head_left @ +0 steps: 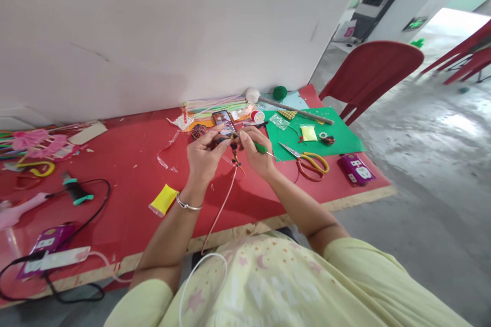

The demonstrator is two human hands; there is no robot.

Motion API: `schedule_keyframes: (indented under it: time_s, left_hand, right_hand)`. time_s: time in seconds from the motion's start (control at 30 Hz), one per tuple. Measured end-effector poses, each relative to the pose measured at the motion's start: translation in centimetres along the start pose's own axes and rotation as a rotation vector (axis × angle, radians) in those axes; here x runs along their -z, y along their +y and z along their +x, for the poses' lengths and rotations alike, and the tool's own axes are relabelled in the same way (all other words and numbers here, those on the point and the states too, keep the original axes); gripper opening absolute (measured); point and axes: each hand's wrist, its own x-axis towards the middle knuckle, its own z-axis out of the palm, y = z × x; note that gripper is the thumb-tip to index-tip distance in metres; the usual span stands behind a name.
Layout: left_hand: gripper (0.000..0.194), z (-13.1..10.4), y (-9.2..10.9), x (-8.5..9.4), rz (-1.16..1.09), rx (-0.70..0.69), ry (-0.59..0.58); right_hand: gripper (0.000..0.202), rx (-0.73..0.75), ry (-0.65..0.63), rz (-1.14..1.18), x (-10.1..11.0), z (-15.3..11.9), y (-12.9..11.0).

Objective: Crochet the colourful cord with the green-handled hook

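Left hand [203, 159]: fingers pinched on dark yarn piece [234, 154], hanging between both hands. Right hand [259, 156]: fingers closed round green-handled tool [261, 148], thin shaft pointing away from piece. Below fingers: pale cord [225, 198]; could tangle with piece, tugging it loose if pulled. Just beyond fingers: phone [222, 118], multicoloured yarn ball [198, 131]. Right of fingers, on red surface [130, 163]: scissors [312, 166]; slack strand could snag there.

A craft workshop, by its red worktable [126, 163], scissors [299, 156], yarn ball [199, 131], grey floor [429, 163] and green exit sign [416, 23]
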Motion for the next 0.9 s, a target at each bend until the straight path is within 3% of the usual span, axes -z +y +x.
schedule_keyframes:
  time_s: [0.17, 0.33, 0.5, 0.63, 0.8, 0.9]
  left_hand:
    - [0.045, 0.2, 0.9, 0.7, -0.011, 0.052, -0.007]
    - [0.046, 0.9, 2.0, 1.6, -0.200, 0.328, -0.220]
    - [0.037, 1.3, 2.7, 2.1, -0.041, 0.214, -0.292]
    - [0.018, 1.2, 2.7, 2.2, 0.136, 0.041, -0.253]
    - [0.028, 0.8, 2.1, 1.9, 0.259, -0.044, -0.120]
    - [0.026, 0.8, 1.8, 1.5, 0.252, -0.040, -0.047]
  right_hand:
    - [0.040, -0.174, -0.113, 0.158, 0.4, 0.3, -0.5]
    - [0.039, -0.446, -0.292, 0.468, 1.8, 1.3, 0.2]
    - [0.041, -0.506, -0.462, 0.455, 3.6, 3.0, 0.7]
    - [0.040, -0.359, -0.540, 0.246, 4.7, 4.2, -0.4]
    - [0.039, 0.126, -0.467, -0.097, 4.3, 4.0, -2.2]
    - [0.028, 0.341, -0.404, -0.260, 3.8, 3.1, -2.2]
